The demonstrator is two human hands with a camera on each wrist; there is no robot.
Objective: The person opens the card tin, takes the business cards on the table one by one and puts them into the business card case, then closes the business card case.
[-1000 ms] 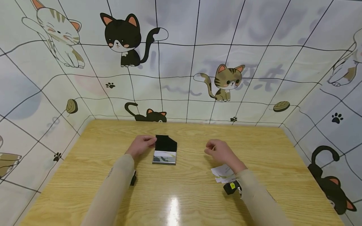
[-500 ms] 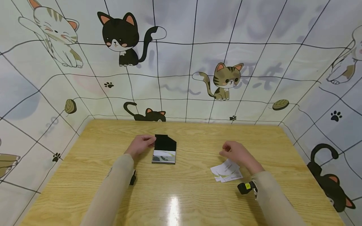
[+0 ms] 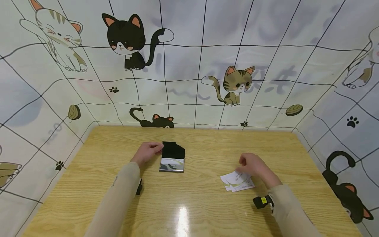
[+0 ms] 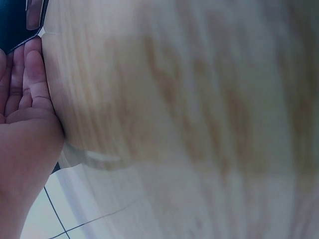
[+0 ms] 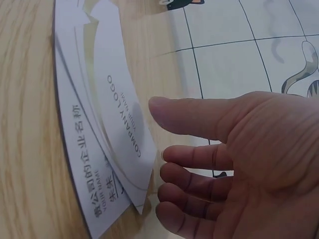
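Observation:
A business card case point(image 3: 173, 150) lies with its black flap folded back at the table's left centre. White cards point(image 3: 171, 161) show in its silvery front part. My left hand point(image 3: 147, 152) pinches the flap's left edge between thumb and fingers; in the left wrist view, the fingers point(image 4: 31, 74) meet the dark case point(image 4: 12, 25). On the right, loose business cards point(image 3: 235, 181) lie fanned and overlapping. Over their far edge hovers my right hand point(image 3: 254, 164), fingers loosely bent. The right wrist view has its thumb and fingertips apart, beside the printed top card point(image 5: 117, 94), holding nothing.
The wooden table point(image 3: 189, 204) backs onto a white cloth wall point(image 3: 189, 65) with cat drawings and grid lines. Similar walls rise at both sides. A small black wrist camera point(image 3: 260, 202) sits below the right hand.
My right hand has moved right, then down toward the loose cards, which are now less covered by the arm. My left hand and the card case have stayed put.

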